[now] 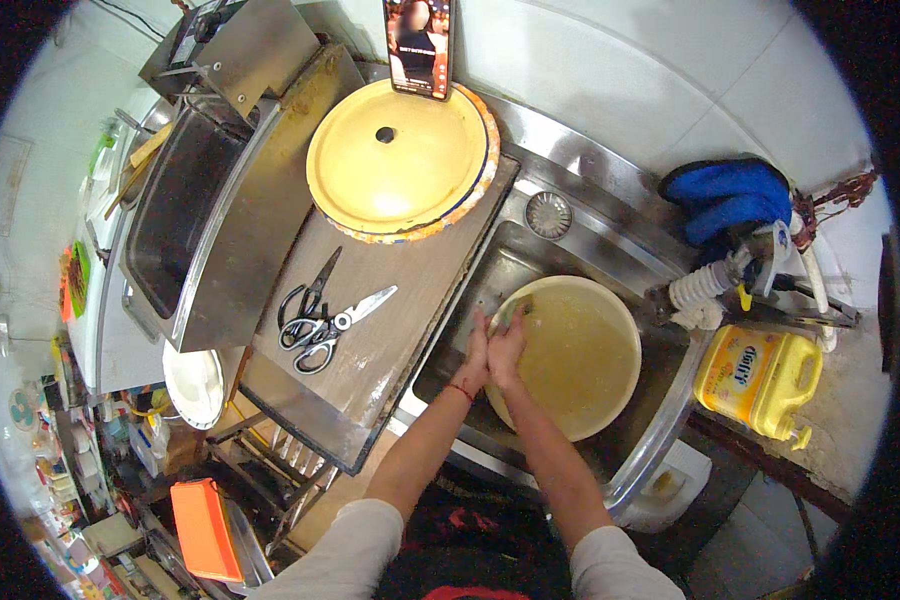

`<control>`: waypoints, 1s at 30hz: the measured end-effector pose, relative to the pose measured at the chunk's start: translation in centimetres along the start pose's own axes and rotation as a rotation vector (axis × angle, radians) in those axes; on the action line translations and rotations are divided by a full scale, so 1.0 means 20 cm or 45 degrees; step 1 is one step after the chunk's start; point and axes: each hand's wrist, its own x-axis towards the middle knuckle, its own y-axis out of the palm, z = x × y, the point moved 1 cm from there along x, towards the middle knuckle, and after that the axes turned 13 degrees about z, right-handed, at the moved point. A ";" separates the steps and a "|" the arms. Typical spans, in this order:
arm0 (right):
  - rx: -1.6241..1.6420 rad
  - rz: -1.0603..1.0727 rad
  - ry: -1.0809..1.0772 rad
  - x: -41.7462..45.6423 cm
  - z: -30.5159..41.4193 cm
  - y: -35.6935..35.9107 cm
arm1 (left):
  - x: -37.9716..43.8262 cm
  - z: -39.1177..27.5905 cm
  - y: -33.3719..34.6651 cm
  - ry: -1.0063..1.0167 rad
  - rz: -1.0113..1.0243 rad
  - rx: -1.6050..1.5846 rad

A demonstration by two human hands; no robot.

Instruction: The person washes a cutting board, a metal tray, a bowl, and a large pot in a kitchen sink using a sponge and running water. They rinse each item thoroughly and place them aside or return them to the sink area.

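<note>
My left hand [478, 349] and my right hand [507, 346] are close together at the left rim of a large round basin [581, 352] of cloudy yellowish water. The basin stands in a stainless steel sink [469, 292]. A small dark thing shows at the fingertips of my right hand; what it is and how it is held cannot be told. The fingers of my left hand are partly hidden. A red cord is round my left wrist. Left of the sink, two pairs of scissors, one black [315, 289] and one with silver blades [356, 311], lie crossed on a brown board [390, 360].
A yellow lidded pot [420, 165] stands on the board's far end, with a phone [420, 52] upright behind it. A yellow detergent jug [757, 382] and blue gloves [735, 199] are at the right. A steel fryer-like unit [247, 217] borders the left, above an orange container [204, 531].
</note>
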 end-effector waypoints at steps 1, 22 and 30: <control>-0.064 0.126 0.026 -0.11 -0.05 0.01 | 0.00 -0.01 0.00 0.059 0.049 0.177; -1.972 1.170 -0.966 0.30 -0.60 -0.87 | -0.02 0.03 0.03 0.312 -0.110 2.155; -1.745 1.550 -0.874 0.59 -0.64 -0.88 | 0.00 0.01 0.05 0.083 -0.108 2.218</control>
